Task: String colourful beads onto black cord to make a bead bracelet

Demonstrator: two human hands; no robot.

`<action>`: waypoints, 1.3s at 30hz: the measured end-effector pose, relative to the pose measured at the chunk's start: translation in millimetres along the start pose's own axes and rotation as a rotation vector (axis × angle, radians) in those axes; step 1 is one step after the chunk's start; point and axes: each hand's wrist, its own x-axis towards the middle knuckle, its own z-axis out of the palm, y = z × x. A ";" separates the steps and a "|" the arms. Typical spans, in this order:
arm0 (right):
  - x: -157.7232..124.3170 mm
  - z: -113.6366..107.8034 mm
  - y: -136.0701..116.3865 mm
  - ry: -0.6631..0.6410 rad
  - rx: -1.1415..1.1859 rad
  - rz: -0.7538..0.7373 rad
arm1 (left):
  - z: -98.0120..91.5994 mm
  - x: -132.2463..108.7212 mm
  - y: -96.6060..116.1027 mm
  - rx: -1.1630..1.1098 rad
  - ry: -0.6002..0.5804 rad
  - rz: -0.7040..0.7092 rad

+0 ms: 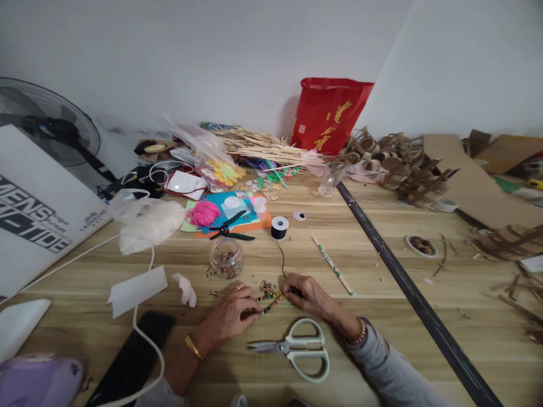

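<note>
My left hand (pixel 231 314) rests on the wooden table (pixel 382 294) with its fingers pinched on the end of a short strand of coloured beads (pixel 268 306). My right hand (pixel 307 295) is closed on a black thread (pixel 281 261) that runs up to a black spool (pixel 279 227). Loose beads (pixel 266 287) lie between the two hands. A small glass jar of beads (pixel 227 258) stands just beyond my left hand. Pale-handled scissors (pixel 297 349) lie shut in front of my hands.
Black pliers (pixel 231 230) lie on coloured sheets beside pink yarn (pixel 202 213). A dark phone (pixel 136 356) and white cable sit at the near left. A red bag (pixel 328 113), sticks, cardboard pieces and a fan (pixel 46 124) line the back; a dark seam (pixel 407 288) crosses the table.
</note>
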 end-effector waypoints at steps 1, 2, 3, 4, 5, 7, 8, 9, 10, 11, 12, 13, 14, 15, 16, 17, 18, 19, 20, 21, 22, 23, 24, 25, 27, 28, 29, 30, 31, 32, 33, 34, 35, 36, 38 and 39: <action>0.1 -0.2 -0.2 0.002 0.000 0.000 | 0.5 0.1 -0.2 -0.001 0.002 0.001; 0.3 -0.5 -0.6 0.003 0.002 -0.001 | 1.1 0.2 -0.4 -0.004 0.007 0.004; 0.5 -1.0 -1.3 0.003 0.004 -0.001 | 1.7 0.3 -0.6 -0.007 0.013 0.006; 0.7 -1.6 -2.1 0.001 0.006 -0.001 | 2.4 0.4 -0.7 -0.008 0.019 0.007; 0.9 -2.1 -2.8 0.000 0.009 -0.001 | 3.0 0.5 -0.6 -0.009 0.023 0.009; 1.0 -2.7 -3.7 -0.002 0.011 -0.002 | 4.1 1.2 0.6 -0.003 0.025 0.009; 1.0 -2.7 -3.7 -0.002 0.010 -0.002 | 4.5 1.6 1.6 0.003 0.026 0.007; 1.0 -2.6 -3.5 -0.001 0.008 -0.001 | 4.8 2.1 2.9 0.011 0.030 0.008; 0.8 -2.3 -3.0 0.001 0.007 -0.002 | 5.1 2.7 4.4 0.018 0.038 0.011; 0.7 -1.8 -2.3 0.004 0.005 -0.003 | 5.4 3.3 5.9 0.025 0.047 0.016; 0.6 -1.4 -1.5 0.005 0.005 -0.004 | 5.6 3.9 7.4 0.030 0.058 0.022; 0.5 -1.1 -0.8 0.005 0.006 -0.006 | 5.9 4.4 8.8 0.031 0.069 0.027; 0.4 -0.8 -0.2 0.005 0.008 -0.008 | 6.2 4.9 10.0 0.029 0.076 0.029; 0.4 -0.7 0.2 0.005 0.011 -0.009 | 6.5 5.3 10.9 0.025 0.080 0.030; 0.3 -0.7 0.4 0.004 0.013 -0.010 | 6.9 5.7 11.6 0.021 0.082 0.030; 0.4 -0.8 0.3 0.003 0.014 -0.010 | 7.4 5.9 12.1 0.018 0.081 0.030; 0.5 -1.0 0.1 0.003 0.013 -0.010 | 7.8 6.2 12.4 0.017 0.079 0.028; 0.5 -1.3 -0.4 0.003 0.010 -0.011 | 8.2 6.3 12.6 0.020 0.075 0.023; 0.6 -1.6 -1.0 0.003 0.006 -0.010 | 8.6 6.5 12.8 0.024 0.070 0.016; 0.7 -1.9 -1.6 0.003 0.003 -0.008 | 8.8 6.6 13.1 0.028 0.065 0.008; 0.8 -2.1 -2.1 0.004 -0.001 -0.006 | 8.9 6.8 13.4 0.032 0.058 -0.001; 0.8 -2.3 -2.6 0.005 -0.003 -0.002 | 8.9 7.0 13.9 0.036 0.053 -0.010; 0.9 -2.4 -2.9 0.006 -0.003 0.000 | 8.8 7.3 14.5 0.040 0.051 -0.016; 0.9 -2.5 -3.0 0.007 -0.003 0.001 | 8.6 7.5 15.1 0.042 0.050 -0.019; 0.7 -2.5 -2.8 0.007 -0.001 -0.004 | 8.4 8.1 16.7 0.045 0.056 -0.021; 0.6 -2.5 -2.5 0.006 -0.001 -0.007 | 8.6 8.4 17.5 0.046 0.061 -0.020; 0.5 -2.4 -2.1 0.004 -0.002 -0.009 | 8.9 8.8 18.2 0.047 0.066 -0.018; 0.4 -2.3 -1.8 0.002 -0.004 -0.011 | 9.4 9.3 18.9 0.050 0.073 -0.017; 0.4 -2.2 -1.4 0.000 -0.006 -0.011 | 10.0 9.8 19.5 0.056 0.079 -0.016; 0.3 -2.1 -1.1 -0.001 -0.008 -0.012 | 10.7 10.3 20.1 0.062 0.084 -0.014; 0.3 -2.0 -0.8 0.000 -0.009 -0.014 | 11.3 11.0 20.7 0.068 0.089 -0.013; 0.3 -2.0 -0.7 0.002 -0.010 -0.016 | 11.9 11.6 21.2 0.074 0.094 -0.013; 0.4 -2.0 -0.6 0.003 -0.010 -0.017 | 12.3 12.3 21.8 0.077 0.098 -0.011; 0.4 -2.1 -0.7 0.005 -0.010 -0.017 | 12.7 13.0 22.4 0.080 0.102 -0.011; 0.7 -2.4 -1.0 0.008 -0.009 -0.018 | 13.1 14.2 23.3 0.086 0.109 -0.011; 0.8 -2.5 -1.2 0.009 -0.006 -0.019 | 13.3 14.7 23.6 0.089 0.111 -0.009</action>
